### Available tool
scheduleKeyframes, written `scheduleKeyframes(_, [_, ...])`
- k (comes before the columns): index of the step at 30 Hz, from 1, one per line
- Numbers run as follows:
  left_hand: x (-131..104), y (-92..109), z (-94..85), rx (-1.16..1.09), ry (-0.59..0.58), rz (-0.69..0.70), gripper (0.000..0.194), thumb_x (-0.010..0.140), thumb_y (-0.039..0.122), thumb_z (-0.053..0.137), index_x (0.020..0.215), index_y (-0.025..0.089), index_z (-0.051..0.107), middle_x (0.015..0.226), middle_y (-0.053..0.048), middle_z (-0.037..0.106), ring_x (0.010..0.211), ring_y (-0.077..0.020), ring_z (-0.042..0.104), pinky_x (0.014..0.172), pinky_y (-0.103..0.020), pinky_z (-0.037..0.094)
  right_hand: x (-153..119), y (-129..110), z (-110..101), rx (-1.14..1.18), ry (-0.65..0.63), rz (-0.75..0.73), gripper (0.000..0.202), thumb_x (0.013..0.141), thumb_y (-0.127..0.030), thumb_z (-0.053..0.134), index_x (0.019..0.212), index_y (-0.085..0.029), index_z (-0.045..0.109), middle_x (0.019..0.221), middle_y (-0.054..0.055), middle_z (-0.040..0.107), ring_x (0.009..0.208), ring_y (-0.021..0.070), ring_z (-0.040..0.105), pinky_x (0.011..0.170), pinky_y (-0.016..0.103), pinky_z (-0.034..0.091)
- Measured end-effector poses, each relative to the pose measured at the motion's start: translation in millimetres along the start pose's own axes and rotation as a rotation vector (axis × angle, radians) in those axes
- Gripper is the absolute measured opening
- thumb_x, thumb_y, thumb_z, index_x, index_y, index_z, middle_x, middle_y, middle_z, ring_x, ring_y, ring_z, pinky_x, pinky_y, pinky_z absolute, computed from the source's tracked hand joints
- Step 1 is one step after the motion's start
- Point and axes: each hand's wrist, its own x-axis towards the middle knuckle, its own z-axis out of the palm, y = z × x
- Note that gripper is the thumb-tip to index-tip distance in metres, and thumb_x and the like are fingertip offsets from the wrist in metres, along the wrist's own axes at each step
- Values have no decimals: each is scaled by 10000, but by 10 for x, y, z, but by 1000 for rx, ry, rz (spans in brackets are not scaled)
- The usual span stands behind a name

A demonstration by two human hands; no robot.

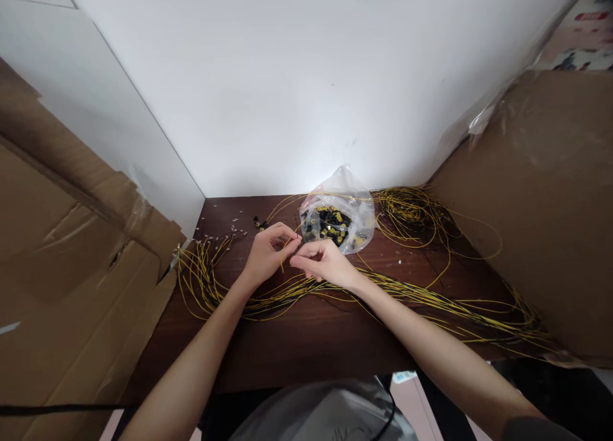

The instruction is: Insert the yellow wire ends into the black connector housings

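My left hand [267,254] is closed in a pinch on a thin yellow wire [282,263], whose short end hangs below the fingertips. Just to its right, my right hand [326,262] has thumb and fingers pressed together. Anything between those fingers is too small to make out. Behind both hands stands a clear plastic bag [363,206] with many small black and yellow parts [332,221] in it. A long bundle of yellow and black wires [421,298] runs across the dark wooden table [297,351], passing beneath my hands.
A tangled coil of yellow wire [407,212] lies at the back right. Small white bits [234,222] are scattered at the back left, near the bundle's fanned ends [198,272]. Cardboard flanks the table left [71,288] and right [536,198]; a white wall [278,90] rises behind.
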Motion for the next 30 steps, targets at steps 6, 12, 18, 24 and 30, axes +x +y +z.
scheduleKeyframes(6, [-42, 45, 19, 244, 92, 243, 84, 756, 172, 556, 676, 157, 577, 717, -20, 526, 613, -97, 462, 564, -224, 384, -16, -10, 21, 93, -117, 30, 406, 804, -484, 501, 760, -106, 640, 486, -26, 542, 323, 29, 387, 324, 154, 251])
scheduleKeyframes(12, [-71, 36, 12, 420, 158, 350, 54, 750, 134, 530, 719, 170, 556, 745, -19, 522, 594, -95, 435, 557, -230, 370, -47, -36, 89, 88, -152, 47, 369, 789, -457, 542, 732, -104, 635, 475, -28, 533, 320, 29, 406, 316, 143, 269])
scheduleKeyframes(18, [-76, 21, -8, 483, 210, 331, 47, 758, 153, 522, 720, 170, 544, 762, -17, 525, 550, -82, 416, 536, -229, 353, -52, -37, 128, 143, -142, 70, 349, 767, -463, 566, 761, -119, 619, 496, -33, 546, 334, 45, 440, 291, 143, 288])
scheduleKeyframes(24, [-88, 3, -6, 626, 207, 378, 76, 762, 145, 511, 697, 168, 543, 743, -21, 527, 608, -100, 439, 568, -230, 347, -74, -43, 198, 150, -132, 88, 476, 782, -549, 499, 696, -100, 631, 459, -5, 545, 316, 67, 457, 290, 167, 303])
scheduleKeyframes(30, [-91, -12, 11, 817, 228, 441, 132, 777, 143, 481, 652, 171, 516, 730, -24, 525, 659, -112, 452, 588, -230, 335, -114, -44, 335, -76, 124, -16, 427, 712, -501, 617, 504, -137, 537, 429, -17, 510, 344, 50, 415, 342, 173, 304])
